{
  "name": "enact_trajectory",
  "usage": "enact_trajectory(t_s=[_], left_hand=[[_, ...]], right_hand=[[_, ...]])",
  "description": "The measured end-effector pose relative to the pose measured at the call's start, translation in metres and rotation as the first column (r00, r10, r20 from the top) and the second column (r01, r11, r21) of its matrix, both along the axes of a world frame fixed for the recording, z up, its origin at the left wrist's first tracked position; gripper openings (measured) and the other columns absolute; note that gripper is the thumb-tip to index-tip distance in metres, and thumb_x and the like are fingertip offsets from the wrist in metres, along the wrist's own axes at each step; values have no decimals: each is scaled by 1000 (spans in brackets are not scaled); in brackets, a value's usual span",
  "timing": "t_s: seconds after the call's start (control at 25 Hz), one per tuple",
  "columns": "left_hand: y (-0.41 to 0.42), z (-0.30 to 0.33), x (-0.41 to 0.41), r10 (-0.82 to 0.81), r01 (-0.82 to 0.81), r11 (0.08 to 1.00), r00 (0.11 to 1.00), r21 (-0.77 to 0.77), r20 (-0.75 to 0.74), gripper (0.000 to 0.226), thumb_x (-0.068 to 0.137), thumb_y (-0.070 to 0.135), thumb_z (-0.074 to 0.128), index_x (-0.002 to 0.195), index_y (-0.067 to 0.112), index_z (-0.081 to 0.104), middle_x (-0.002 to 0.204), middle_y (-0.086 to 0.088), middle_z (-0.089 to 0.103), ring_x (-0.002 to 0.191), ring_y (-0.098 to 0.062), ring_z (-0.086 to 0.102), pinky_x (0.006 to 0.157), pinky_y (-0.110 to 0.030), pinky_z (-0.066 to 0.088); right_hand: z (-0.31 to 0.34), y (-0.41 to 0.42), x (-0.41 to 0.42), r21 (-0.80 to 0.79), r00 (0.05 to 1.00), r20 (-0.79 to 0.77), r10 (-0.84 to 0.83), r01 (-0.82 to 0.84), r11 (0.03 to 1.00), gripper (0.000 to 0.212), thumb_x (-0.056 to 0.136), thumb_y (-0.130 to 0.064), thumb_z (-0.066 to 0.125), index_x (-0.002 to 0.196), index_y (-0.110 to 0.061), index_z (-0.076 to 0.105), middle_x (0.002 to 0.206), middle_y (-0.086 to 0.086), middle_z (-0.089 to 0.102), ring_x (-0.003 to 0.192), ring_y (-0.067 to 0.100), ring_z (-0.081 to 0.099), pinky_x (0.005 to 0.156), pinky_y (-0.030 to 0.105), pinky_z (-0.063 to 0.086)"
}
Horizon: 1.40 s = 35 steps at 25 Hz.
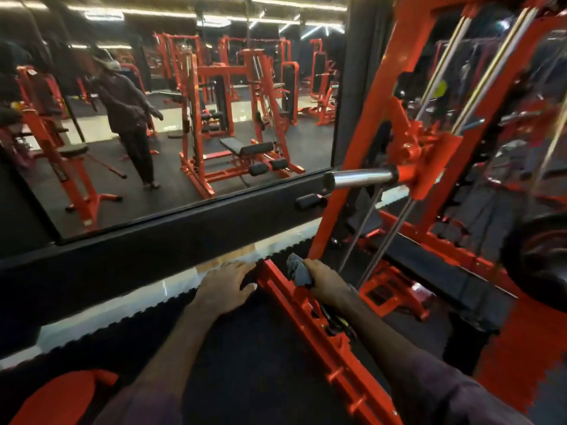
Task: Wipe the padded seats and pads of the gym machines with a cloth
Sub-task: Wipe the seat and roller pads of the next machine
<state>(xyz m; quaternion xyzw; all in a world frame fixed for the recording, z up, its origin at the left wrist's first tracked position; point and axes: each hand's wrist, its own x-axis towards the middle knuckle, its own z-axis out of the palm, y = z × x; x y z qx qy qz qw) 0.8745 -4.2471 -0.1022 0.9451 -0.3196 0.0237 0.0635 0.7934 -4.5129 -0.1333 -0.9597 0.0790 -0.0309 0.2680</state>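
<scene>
Both hands low: right hand [326,285] gripping cloth [298,269] beside red frame rail [310,317]

Big wall mirror [184,118] w/ red machines reflected, dark rubber floor [245,363], ceiling strip lights [184,12].

The floor [251,363] is covered by dark rubber matting, whose toothed edge is met by a strip of pale glossy tile [122,308] along the foot of the mirrored wall. On the matting the orange base rail [310,317] of a machine is laid, and the orange frame [395,289] is stood beyond it. A black weight plate [540,259], blurred, is perhaps rested there.
</scene>
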Motion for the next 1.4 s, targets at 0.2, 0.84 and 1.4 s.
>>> enact_trajectory(t_s=[0.2, 0.84, 1.4], left_hand=[[-24, -39, 204, 4, -3, 1000, 999, 12, -41, 58, 102, 54, 55, 156, 36, 42, 160, 7, 46, 145, -19, 46, 113, -47, 44], [-219, -69, 769, -516, 519, 852, 855, 63, -57, 59, 102, 54, 53, 157, 36, 41, 159, 13, 46, 142, -18, 48, 103, -49, 50], [-493, -129, 1076, -804, 805, 586, 564, -90, -190, 59, 102, 48, 60, 156, 29, 47, 157, 8, 52, 142, -18, 50, 111, -43, 46]], right_hand=[[-40, -15, 193, -80, 999, -19, 26, -27, 996, 69, 86, -19, 77, 148, -20, 47, 148, 5, 51, 127, 30, 60, 103, 42, 52], [-115, -155, 645, 42, 877, 56, -476, 475, 879, 84, 71, -3, 63, 151, -22, 45, 154, 8, 46, 135, 35, 53, 109, 51, 47], [-143, -313, 875, 256, 376, 141, -916, 880, 400, 73, 78, 1, 64, 148, -14, 52, 144, 9, 58, 125, 30, 62, 103, 40, 51]])
